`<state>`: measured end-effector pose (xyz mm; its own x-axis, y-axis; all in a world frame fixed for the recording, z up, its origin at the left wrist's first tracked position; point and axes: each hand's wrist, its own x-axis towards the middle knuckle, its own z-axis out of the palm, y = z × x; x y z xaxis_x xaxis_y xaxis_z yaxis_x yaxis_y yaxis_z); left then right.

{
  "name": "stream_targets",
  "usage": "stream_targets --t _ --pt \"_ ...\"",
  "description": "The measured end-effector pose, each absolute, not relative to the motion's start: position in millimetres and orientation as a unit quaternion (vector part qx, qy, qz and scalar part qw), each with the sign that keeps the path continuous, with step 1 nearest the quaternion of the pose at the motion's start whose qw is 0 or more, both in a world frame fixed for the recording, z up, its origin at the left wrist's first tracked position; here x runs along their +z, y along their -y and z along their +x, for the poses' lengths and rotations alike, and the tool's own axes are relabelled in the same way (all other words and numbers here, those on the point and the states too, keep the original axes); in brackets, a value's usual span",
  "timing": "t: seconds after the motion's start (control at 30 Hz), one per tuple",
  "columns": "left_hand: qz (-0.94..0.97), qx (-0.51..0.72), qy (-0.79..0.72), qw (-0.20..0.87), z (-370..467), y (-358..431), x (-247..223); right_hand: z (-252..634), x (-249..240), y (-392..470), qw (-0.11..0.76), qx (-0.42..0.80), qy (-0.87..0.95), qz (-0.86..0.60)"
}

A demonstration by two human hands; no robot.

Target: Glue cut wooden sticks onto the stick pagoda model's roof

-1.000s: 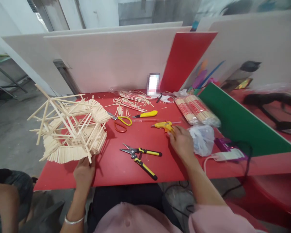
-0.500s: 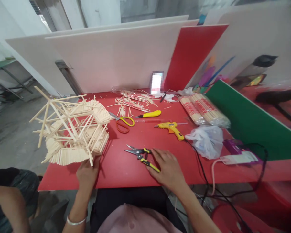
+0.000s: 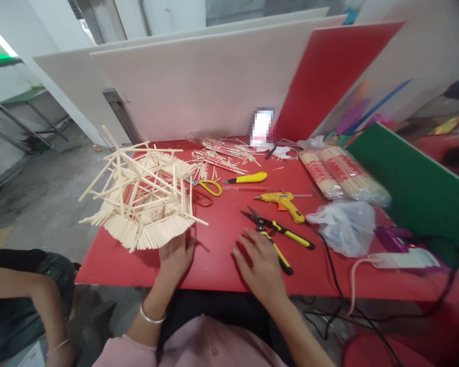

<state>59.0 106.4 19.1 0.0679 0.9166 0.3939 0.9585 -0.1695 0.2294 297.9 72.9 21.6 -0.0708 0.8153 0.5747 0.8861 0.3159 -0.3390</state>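
A model pavilion built of pale wooden sticks (image 3: 153, 232), with a fringed roof and an open frame on top, stands on the left of the red table. My left hand (image 3: 175, 256) grips its near lower edge from beneath; the fingertips are hidden by the roof. My right hand (image 3: 263, 267) is over the table with its fingers apart, holding nothing. Just beyond it lie yellow-and-black snips (image 3: 277, 232), jaws and handles spread. A yellow glue gun (image 3: 285, 202), a yellow craft knife (image 3: 251, 178) and scissors (image 3: 208, 189) with yellow and red handles lie farther back.
Loose sticks (image 3: 222, 160) are scattered at the back. Packed stick bundles (image 3: 344, 173), a clear plastic bag (image 3: 346, 224) and a power strip (image 3: 405, 260) with cables lie right. A phone (image 3: 262, 127) leans against the white board (image 3: 199, 86). A person's arm (image 3: 46, 298) is at left.
My right hand has let go of the snips, which now lie farther right with spread handles. The stick model has turned and tilted, with my left hand still at its near edge.
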Motion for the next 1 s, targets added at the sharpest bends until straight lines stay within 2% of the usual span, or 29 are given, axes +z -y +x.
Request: stream_targets --t 0.17,0.3,0.4,0.67,0.83,1.0 --pt "-0.710 -0.316 0.629 0.003 63.7 -94.9 20.3 253.0 36.6 -91.2 0.342 0.101 0.769 -0.531" --pt "-0.701 -0.408 0.585 -0.008 45.8 -77.5 16.7 227.7 44.8 -109.9 0.322 0.144 0.768 -0.535" --pt "-0.704 -0.420 0.572 -0.003 34.8 -71.2 17.5 214.4 44.7 -118.0 0.315 0.162 0.775 -0.523" --pt "-0.672 -0.445 0.591 0.019 26.4 -70.2 19.0 215.6 32.8 -80.2 0.297 0.167 0.817 -0.465" --pt "-0.590 -0.453 0.662 0.086 10.7 -69.9 22.4 250.3 12.7 -79.6 0.246 0.119 0.782 -0.560" --pt "-0.558 -0.430 0.702 0.100 -0.7 -78.0 27.7 275.3 -2.1 -104.8 0.214 0.089 0.748 -0.622"
